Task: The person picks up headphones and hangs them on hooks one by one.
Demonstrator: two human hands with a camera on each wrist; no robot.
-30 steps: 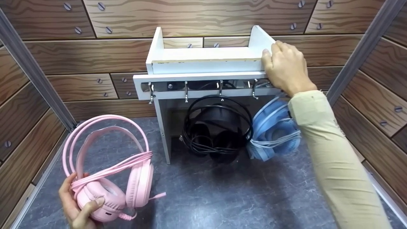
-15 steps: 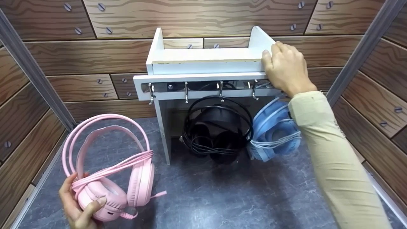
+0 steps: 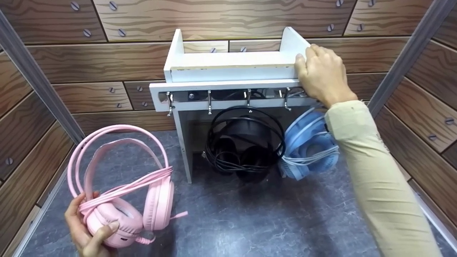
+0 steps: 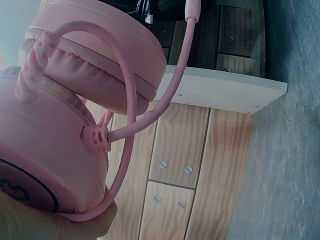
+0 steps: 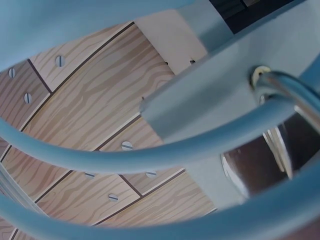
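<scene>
Pink headphones [image 3: 159, 207] are in my left hand [image 3: 85, 232], which grips one ear cup with the thumb across it. Their cord is wound around the headphones, and a small mic arm sticks out to the right. In the left wrist view, the ear cup [image 4: 45, 125] fills the left side. My right hand [image 3: 323, 73] holds the right side panel of a white shelf [image 3: 232, 59], thumb on the near edge; its fingertips are partly hidden. Blue headphones [image 3: 300, 139] hang under that wrist. Their bands [image 5: 100, 161] cross the right wrist view on a metal hook [image 5: 290, 90].
Black headphones [image 3: 246, 130] with a wound cable hang from another hook [image 3: 249, 96] on the shelf's front rail [image 3: 228, 105]. Two hooks further left hold nothing. The floor [image 3: 221, 221] is dark grey, and wood-patterned walls [image 3: 107, 64] enclose the space.
The pink headphones in my left hand have risen very slightly. My right hand stays on the shelf, and the hung headphones have not moved.
</scene>
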